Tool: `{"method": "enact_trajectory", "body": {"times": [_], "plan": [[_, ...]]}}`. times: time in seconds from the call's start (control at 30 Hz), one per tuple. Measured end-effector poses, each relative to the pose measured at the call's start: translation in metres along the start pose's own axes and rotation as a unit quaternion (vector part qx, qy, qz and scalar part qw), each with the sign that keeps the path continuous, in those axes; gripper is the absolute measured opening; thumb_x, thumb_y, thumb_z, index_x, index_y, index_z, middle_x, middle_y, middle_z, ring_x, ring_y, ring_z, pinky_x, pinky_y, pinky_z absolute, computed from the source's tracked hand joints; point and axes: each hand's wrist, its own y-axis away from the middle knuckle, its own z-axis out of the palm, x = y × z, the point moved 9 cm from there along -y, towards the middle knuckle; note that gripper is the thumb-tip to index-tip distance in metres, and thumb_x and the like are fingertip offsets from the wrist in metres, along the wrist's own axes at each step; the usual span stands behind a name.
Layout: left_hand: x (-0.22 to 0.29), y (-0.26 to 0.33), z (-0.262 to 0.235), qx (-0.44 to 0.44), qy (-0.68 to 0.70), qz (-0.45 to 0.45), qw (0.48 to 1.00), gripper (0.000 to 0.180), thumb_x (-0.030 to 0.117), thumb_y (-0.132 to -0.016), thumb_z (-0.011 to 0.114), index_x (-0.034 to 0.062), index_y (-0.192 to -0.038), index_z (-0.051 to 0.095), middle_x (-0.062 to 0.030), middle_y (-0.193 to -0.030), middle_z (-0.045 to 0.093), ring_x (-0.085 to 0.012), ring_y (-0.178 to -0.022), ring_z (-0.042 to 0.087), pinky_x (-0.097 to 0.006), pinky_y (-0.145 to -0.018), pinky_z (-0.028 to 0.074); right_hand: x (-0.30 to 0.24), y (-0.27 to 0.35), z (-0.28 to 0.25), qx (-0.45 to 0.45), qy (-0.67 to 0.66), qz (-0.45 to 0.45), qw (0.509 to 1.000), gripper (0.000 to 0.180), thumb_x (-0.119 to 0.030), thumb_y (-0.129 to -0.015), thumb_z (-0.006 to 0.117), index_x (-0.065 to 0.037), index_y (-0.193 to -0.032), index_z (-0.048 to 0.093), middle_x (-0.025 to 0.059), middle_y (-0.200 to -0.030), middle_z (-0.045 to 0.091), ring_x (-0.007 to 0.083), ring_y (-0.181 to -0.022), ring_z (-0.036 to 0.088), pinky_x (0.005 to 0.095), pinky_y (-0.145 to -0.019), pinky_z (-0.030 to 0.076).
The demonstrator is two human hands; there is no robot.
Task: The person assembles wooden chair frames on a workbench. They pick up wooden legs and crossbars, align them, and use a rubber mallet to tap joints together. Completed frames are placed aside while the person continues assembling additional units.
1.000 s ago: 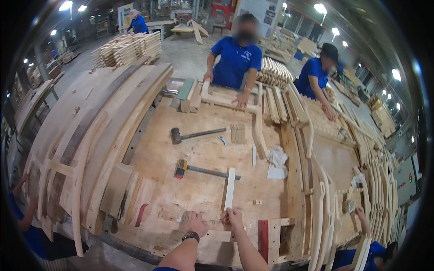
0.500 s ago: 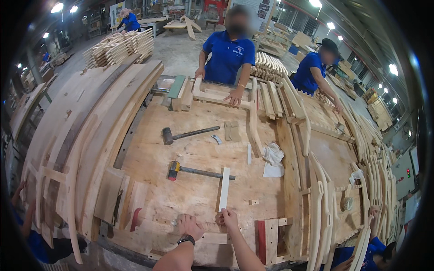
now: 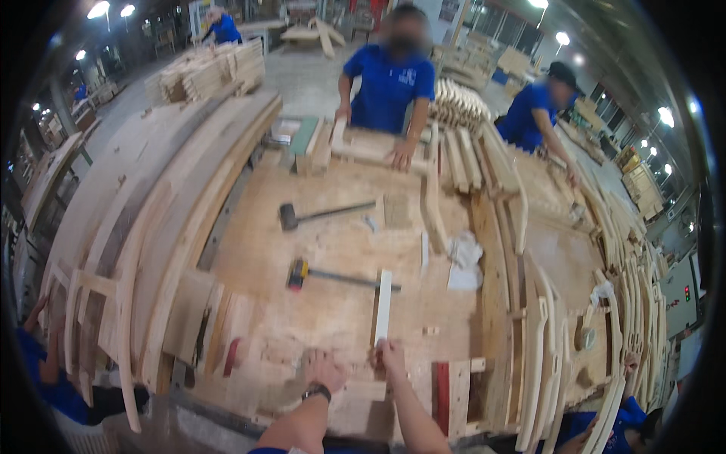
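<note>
My right hand (image 3: 392,356) pinches the near end of a pale, flat wooden strip (image 3: 384,303). The strip points away from me, and its far part crosses over the handle of a mallet (image 3: 333,278) with a black, yellow and red head. To the left, my left hand (image 3: 325,369) lies on the wooden workbench top (image 3: 302,234), fingers forward and seemingly loose, though blurred. A wristwatch (image 3: 317,391) is on that wrist. Beside my hands lies a pale wooden rail (image 3: 361,389). A second, black-headed mallet (image 3: 325,216) rests farther away.
Across the bench a person in blue (image 3: 389,83) touches a curved wooden frame (image 3: 370,147). Long boards (image 3: 162,197) line the left, and curved chair parts (image 3: 541,340) stack up on the right. A white cloth (image 3: 465,261) and a red-faced block (image 3: 442,397) lie nearer.
The whole view has shifted a little and blurred. My hands and the wooden strip keep nearly the same places on the bench.
</note>
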Motion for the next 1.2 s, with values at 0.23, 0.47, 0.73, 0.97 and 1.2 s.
{"method": "enact_trajectory", "body": {"times": [0.23, 0.47, 0.73, 0.97, 1.2], "plan": [[-0.002, -0.008, 0.005, -0.081, 0.054, -0.037, 0.995, 0.040, 0.026, -0.077, 0.056, 0.0033, -0.109, 0.066, -0.0157, -0.115, 0.055, -0.0313, -0.120, 0.046, -0.047, -0.103, 0.037, -0.008, -0.003, 0.006, -0.023, -0.006, -0.015, 1.000, 0.031, -0.027, -0.103, 0.051, -0.006, -0.081, 0.056, 0.0058, -0.062, 0.059, 0.0149, -0.047, 0.055, 0.0292, -0.044, 0.045], [-0.002, -0.008, 0.003, -0.098, 0.065, -0.040, 0.992, 0.042, 0.028, -0.077, 0.057, 0.0023, -0.108, 0.067, -0.0158, -0.117, 0.055, -0.0309, -0.123, 0.044, -0.046, -0.101, 0.038, -0.002, -0.013, -0.001, -0.031, -0.012, -0.011, 0.999, 0.023, -0.024, -0.102, 0.051, -0.006, -0.089, 0.056, 0.0065, -0.066, 0.060, 0.0148, -0.047, 0.055, 0.0284, -0.041, 0.046], [-0.003, -0.006, 0.008, -0.127, 0.066, -0.048, 0.988, 0.042, 0.028, -0.077, 0.057, 0.0018, -0.109, 0.067, -0.0181, -0.122, 0.053, -0.0334, -0.124, 0.043, -0.050, -0.103, 0.036, -0.002, -0.010, -0.001, -0.012, -0.011, -0.008, 1.000, 0.022, -0.025, -0.102, 0.052, -0.007, -0.091, 0.056, 0.0052, -0.068, 0.060, 0.0135, -0.046, 0.054, 0.0272, -0.041, 0.045], [0.000, -0.009, 0.011, -0.118, 0.062, -0.041, 0.990, 0.042, 0.029, -0.078, 0.057, 0.0023, -0.108, 0.067, -0.0170, -0.121, 0.052, -0.0311, -0.126, 0.042, -0.048, -0.104, 0.035, -0.001, -0.011, -0.005, -0.013, -0.034, 0.004, 0.999, 0.022, -0.025, -0.102, 0.052, -0.006, -0.090, 0.057, 0.0061, -0.068, 0.061, 0.0142, -0.047, 0.056, 0.0266, -0.041, 0.045], [0.002, -0.009, 0.005, -0.101, 0.050, -0.044, 0.993, 0.041, 0.029, -0.078, 0.056, 0.0026, -0.107, 0.067, -0.0159, -0.117, 0.054, -0.0306, -0.124, 0.044, -0.047, -0.103, 0.036, 0.000, -0.013, -0.004, -0.025, -0.051, -0.005, 0.998, 0.023, -0.026, -0.103, 0.052, -0.005, -0.093, 0.058, 0.0065, -0.069, 0.061, 0.0144, -0.048, 0.056, 0.0269, -0.041, 0.045]]}}
